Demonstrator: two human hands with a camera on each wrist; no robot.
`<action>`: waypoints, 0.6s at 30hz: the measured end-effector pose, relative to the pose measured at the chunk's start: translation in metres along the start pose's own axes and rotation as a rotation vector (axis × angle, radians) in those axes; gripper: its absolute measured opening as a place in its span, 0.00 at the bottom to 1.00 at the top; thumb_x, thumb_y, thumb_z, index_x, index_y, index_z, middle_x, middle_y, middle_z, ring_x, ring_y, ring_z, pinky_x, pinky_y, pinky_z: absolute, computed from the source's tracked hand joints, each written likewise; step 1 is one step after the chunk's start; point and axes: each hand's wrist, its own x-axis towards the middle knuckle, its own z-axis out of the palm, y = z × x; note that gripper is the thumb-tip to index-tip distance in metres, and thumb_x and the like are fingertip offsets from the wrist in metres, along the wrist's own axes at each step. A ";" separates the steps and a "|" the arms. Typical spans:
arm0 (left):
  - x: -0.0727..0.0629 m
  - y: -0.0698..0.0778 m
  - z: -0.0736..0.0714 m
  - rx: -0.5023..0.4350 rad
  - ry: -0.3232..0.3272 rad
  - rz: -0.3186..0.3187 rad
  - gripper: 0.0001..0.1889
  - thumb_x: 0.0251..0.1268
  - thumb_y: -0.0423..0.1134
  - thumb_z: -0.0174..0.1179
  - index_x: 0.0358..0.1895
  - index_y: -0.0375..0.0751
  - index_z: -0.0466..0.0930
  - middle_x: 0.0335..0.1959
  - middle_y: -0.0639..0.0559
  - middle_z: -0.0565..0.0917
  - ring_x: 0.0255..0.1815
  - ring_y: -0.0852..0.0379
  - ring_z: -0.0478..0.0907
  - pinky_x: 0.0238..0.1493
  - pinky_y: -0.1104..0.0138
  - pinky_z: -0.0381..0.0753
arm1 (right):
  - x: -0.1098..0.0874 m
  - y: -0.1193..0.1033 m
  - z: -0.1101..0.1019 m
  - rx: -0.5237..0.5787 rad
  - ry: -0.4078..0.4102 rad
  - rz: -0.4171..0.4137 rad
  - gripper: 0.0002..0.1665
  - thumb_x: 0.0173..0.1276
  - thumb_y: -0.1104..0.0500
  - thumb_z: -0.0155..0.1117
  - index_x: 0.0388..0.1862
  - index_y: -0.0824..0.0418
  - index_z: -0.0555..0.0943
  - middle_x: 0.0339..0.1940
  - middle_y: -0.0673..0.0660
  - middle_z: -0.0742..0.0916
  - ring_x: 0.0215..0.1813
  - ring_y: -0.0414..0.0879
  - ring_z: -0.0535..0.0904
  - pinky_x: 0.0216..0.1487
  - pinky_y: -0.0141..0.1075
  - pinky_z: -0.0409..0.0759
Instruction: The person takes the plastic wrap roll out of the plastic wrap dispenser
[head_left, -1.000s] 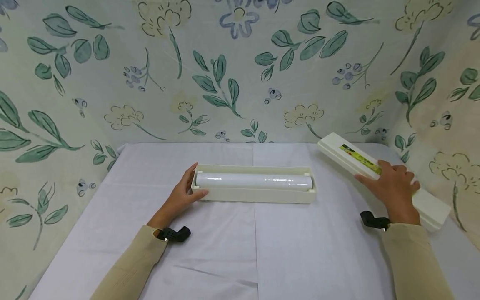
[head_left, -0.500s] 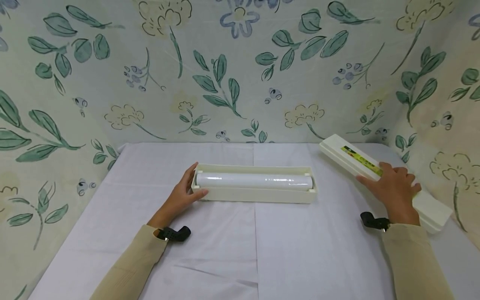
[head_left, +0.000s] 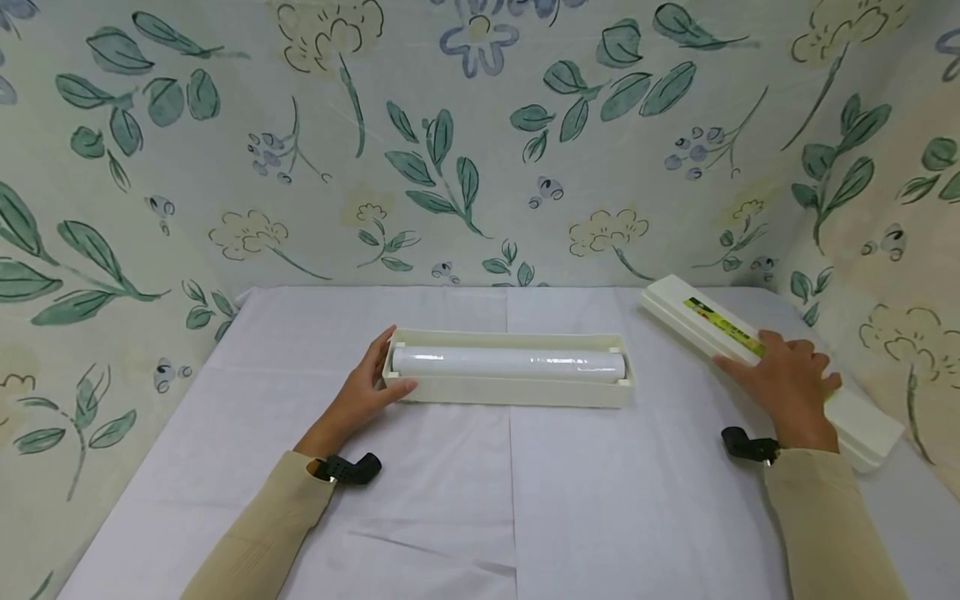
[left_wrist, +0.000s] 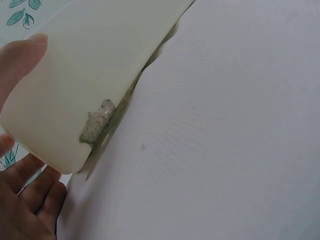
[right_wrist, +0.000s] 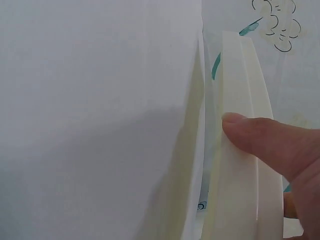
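A long cream plastic cling film box (head_left: 517,392) lies crosswise on the table without its lid. Inside rests a white, glossy roll of cling film (head_left: 495,362). My left hand (head_left: 365,390) grips the box's left end, thumb on the front wall and fingers round the end. The left wrist view shows that wall (left_wrist: 85,65) close up, with a greyish patch (left_wrist: 97,122) at its lower edge. At the right, my right hand (head_left: 793,383) holds the cream lid (head_left: 862,425) slantwise, its yellow-green label partly covered. In the right wrist view the thumb (right_wrist: 255,132) presses the lid's side.
White cloth (head_left: 435,475) with creases covers the table. Behind it and along both sides hangs a floral curtain (head_left: 480,167). The lid's far end stands near the table's back right corner.
The far end of the lid has come down slightly, with my right hand sinking a little. My left hand and the box have stayed in place.
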 end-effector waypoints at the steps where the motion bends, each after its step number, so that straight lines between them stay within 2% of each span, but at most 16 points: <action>1: 0.000 0.000 0.000 0.000 0.001 -0.001 0.47 0.63 0.41 0.64 0.78 0.46 0.41 0.76 0.43 0.55 0.75 0.41 0.51 0.70 0.42 0.50 | 0.000 0.000 0.000 -0.001 -0.002 -0.002 0.60 0.59 0.32 0.62 0.72 0.72 0.54 0.49 0.84 0.62 0.51 0.81 0.57 0.47 0.77 0.52; 12: 0.000 0.000 0.000 0.003 -0.001 -0.012 0.47 0.63 0.43 0.65 0.78 0.51 0.41 0.76 0.45 0.54 0.76 0.42 0.50 0.71 0.43 0.50 | 0.002 0.002 0.002 0.015 -0.036 0.014 0.60 0.60 0.33 0.62 0.72 0.74 0.52 0.49 0.84 0.62 0.50 0.80 0.57 0.46 0.76 0.53; 18: 0.000 -0.002 0.000 0.004 -0.002 -0.011 0.47 0.63 0.43 0.65 0.78 0.49 0.41 0.76 0.44 0.54 0.76 0.42 0.50 0.71 0.43 0.50 | 0.003 0.005 0.003 0.013 -0.044 0.010 0.60 0.60 0.33 0.62 0.72 0.74 0.52 0.48 0.84 0.62 0.50 0.80 0.57 0.47 0.78 0.52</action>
